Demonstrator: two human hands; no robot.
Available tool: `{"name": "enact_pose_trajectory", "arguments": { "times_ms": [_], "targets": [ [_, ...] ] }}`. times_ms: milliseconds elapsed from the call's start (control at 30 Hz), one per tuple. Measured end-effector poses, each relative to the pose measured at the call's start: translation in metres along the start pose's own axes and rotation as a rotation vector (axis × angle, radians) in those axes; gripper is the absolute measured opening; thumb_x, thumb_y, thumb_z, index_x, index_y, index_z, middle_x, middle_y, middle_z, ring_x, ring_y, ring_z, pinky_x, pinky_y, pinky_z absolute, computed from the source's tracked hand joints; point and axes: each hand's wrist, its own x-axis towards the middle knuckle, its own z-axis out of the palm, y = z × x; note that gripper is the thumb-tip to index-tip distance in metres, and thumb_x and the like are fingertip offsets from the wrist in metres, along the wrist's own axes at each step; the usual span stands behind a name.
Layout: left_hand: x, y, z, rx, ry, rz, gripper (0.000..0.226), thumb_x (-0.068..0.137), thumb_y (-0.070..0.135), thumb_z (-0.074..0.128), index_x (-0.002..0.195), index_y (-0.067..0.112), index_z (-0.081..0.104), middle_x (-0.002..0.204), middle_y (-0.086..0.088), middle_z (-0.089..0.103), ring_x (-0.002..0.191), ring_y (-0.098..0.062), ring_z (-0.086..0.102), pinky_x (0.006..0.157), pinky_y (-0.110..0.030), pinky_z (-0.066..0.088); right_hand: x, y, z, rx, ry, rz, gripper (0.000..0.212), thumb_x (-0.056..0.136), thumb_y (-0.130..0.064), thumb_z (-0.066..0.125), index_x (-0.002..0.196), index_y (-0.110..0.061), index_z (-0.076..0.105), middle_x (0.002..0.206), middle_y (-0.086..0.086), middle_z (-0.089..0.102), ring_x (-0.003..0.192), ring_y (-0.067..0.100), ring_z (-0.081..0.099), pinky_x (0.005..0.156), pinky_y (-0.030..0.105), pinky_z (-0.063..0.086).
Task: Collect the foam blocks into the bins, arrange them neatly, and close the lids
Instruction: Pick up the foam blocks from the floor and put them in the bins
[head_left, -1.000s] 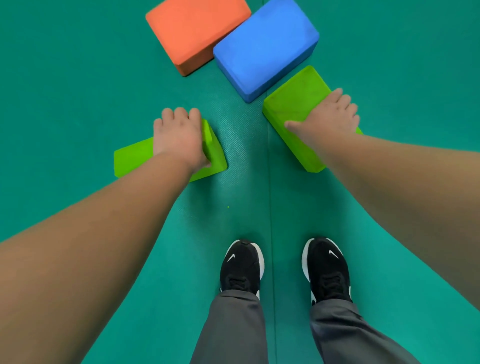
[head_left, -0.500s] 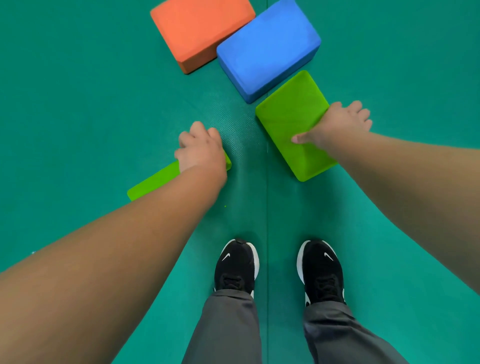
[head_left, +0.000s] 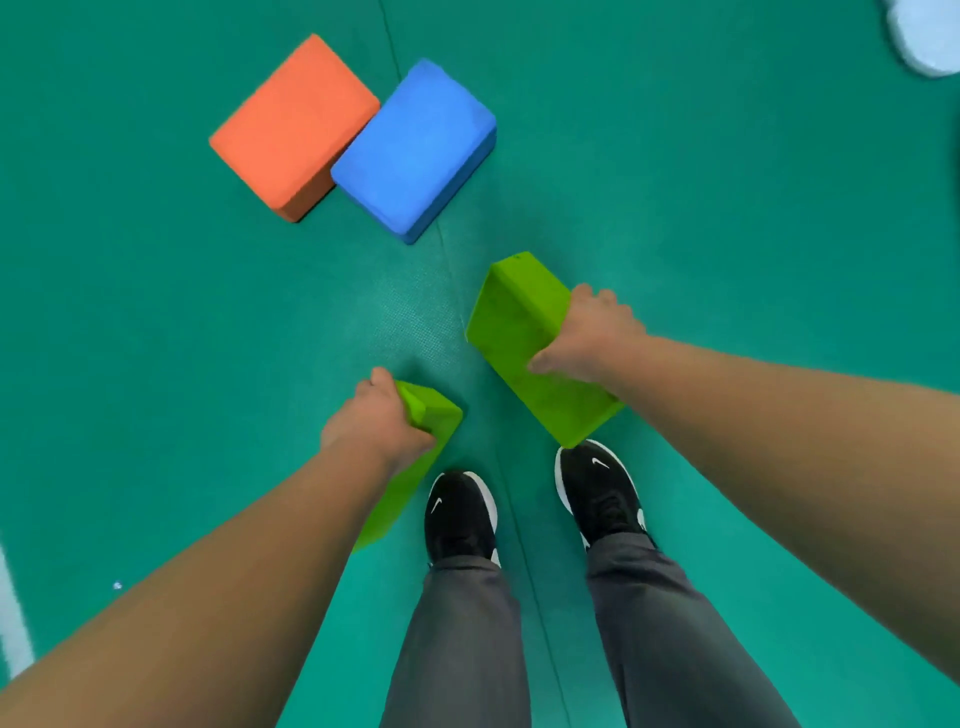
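I see the left hand (head_left: 376, 423) curled round one green foam block (head_left: 434, 415) and the right hand (head_left: 589, 338) gripping a second green foam block (head_left: 524, 332). Both are held just above the black shoes (head_left: 460, 512), while the orange block (head_left: 293, 124) and blue block (head_left: 413, 148) lie touching on the floor (head_left: 727, 208) beyond.

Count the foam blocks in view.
4: orange block and blue block side by side; left green block in the left hand; right green block in the right hand. Others may be hidden.

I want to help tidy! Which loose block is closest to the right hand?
The blue block; the orange block beside it lies farther from the right hand, which grips a green block.
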Motion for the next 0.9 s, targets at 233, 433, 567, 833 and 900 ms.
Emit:
{"name": "enact_pose_trajectory", "arguments": {
  "times_ms": [233, 433, 567, 833, 900],
  "targets": [
    [-0.077, 0.110, -0.023, 0.071, -0.002, 0.254, 0.070, 0.074, 0.054, 0.080, 0.113, 0.018, 0.034, 0.121, -0.007, 0.052, 0.110, -0.033, 0.060, 0.079, -0.041, 0.047, -0.099, 0.116, 0.000, 0.228, -0.007, 0.198, 0.088, 0.062, -0.048, 0.088, 0.127, -0.014, 0.038, 0.125, 0.012, 0.059, 0.113, 0.036, 0.064, 0.086, 0.041, 0.053],
    [-0.122, 0.194, -0.010, 0.107, -0.043, 0.354, 0.070, 0.074, 0.055, 0.081, 0.112, 0.018, 0.036, 0.116, -0.004, 0.054, 0.097, -0.029, 0.055, 0.074, -0.038, 0.045, -0.161, 0.218, 0.039, 0.473, 0.000, 0.385, 0.096, 0.060, -0.056, 0.093, 0.127, -0.014, 0.040, 0.133, 0.015, 0.059, 0.119, 0.037, 0.062, 0.092, 0.044, 0.052],
    [-0.142, 0.232, 0.023, 0.104, -0.046, 0.329, 0.077, 0.074, 0.057, 0.085, 0.115, 0.016, 0.035, 0.110, -0.004, 0.054, 0.096, -0.028, 0.053, 0.075, -0.036, 0.043, -0.184, 0.285, 0.078, 0.613, -0.017, 0.447, 0.099, 0.062, -0.056, 0.092, 0.132, -0.013, 0.038, 0.135, 0.015, 0.057, 0.120, 0.037, 0.061, 0.091, 0.043, 0.051],
    [-0.236, 0.346, 0.143, 0.237, -0.069, 0.369, 0.082, 0.073, 0.059, 0.087, 0.115, 0.012, 0.035, 0.118, -0.012, 0.058, 0.111, -0.036, 0.061, 0.084, -0.040, 0.049, -0.264, 0.440, 0.157, 0.883, 0.047, 0.590, 0.099, 0.063, -0.057, 0.091, 0.133, -0.013, 0.038, 0.131, 0.013, 0.058, 0.116, 0.038, 0.062, 0.087, 0.043, 0.050],
    [-0.273, 0.384, 0.174, 0.270, -0.098, 0.422, 0.079, 0.073, 0.057, 0.088, 0.113, 0.014, 0.035, 0.112, -0.008, 0.056, 0.111, -0.034, 0.061, 0.083, -0.038, 0.047, -0.294, 0.483, 0.173, 0.964, 0.059, 0.668, 0.100, 0.063, -0.059, 0.090, 0.135, -0.013, 0.038, 0.130, 0.013, 0.058, 0.116, 0.038, 0.061, 0.087, 0.044, 0.051]
  ]
}}
